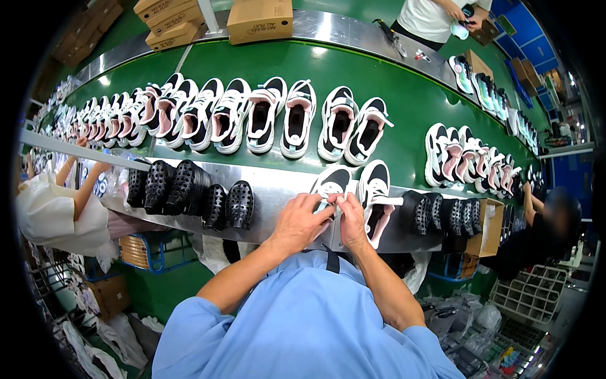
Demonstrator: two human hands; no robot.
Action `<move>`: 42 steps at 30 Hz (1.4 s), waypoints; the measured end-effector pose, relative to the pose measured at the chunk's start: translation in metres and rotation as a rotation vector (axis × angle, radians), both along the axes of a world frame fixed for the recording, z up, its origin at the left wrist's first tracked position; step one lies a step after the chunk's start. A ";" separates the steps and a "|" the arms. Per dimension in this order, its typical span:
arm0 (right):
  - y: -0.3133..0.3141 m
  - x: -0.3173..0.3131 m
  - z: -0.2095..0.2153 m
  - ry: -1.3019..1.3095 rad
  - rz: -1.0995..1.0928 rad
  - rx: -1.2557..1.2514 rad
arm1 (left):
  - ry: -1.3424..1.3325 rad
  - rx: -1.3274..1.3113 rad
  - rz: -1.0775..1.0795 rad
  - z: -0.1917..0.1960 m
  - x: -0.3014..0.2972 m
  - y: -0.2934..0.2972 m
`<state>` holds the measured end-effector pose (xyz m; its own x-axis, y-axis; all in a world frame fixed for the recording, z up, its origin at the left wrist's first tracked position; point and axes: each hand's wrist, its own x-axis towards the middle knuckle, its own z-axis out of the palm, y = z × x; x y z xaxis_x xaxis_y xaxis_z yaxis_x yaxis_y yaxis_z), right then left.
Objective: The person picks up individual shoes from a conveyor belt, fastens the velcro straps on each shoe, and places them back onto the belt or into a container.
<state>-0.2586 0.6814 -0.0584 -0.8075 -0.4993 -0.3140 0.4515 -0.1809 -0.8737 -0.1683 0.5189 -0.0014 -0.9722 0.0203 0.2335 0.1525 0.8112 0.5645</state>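
Observation:
A black-and-white sneaker (332, 179) stands on the metal ledge in front of me, toe pointing away. My left hand (299, 222) is closed, its fingertips pinching at the sneaker's laced throat. My right hand (352, 222) is closed at the same spot, fingers and thumb pinched together beside the left fingertips. Both hands cover the sneaker's heel and much of its opening, and the exact bit of lace or tongue in the fingers is hard to make out. Just right of my right hand stands a second sneaker (377, 183), its tongue folded out and pink lining showing.
Rows of similar sneakers (297, 120) stand on the green conveyor belt (404, 136). Black perforated shoe forms (240, 205) line the ledge on both sides. Cardboard boxes (260, 20) sit on the far rail. Co-workers stand left (53, 208), right (536, 227) and across the belt (431, 20).

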 end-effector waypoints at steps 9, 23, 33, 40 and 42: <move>0.006 -0.003 -0.001 -0.017 0.039 0.086 | 0.081 -0.450 -0.447 -0.032 -0.007 -0.017; 0.004 -0.052 0.061 0.090 0.749 0.335 | -1.056 0.487 0.502 -0.043 0.031 -0.017; 0.016 -0.038 0.104 0.333 0.878 0.284 | -0.521 0.119 0.509 0.016 0.073 0.001; 0.009 -0.030 0.127 0.228 0.909 0.296 | -0.213 -0.017 0.359 0.045 0.065 -0.012; 0.005 -0.031 0.133 0.402 0.984 0.347 | -0.188 -0.016 0.335 0.050 0.060 -0.018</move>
<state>-0.2896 0.6862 0.0743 -0.1830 -0.9128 -0.3653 -0.0626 0.3816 -0.9222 -0.1081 0.5013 0.0488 -0.9512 -0.3039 0.0527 -0.2279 0.8076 0.5440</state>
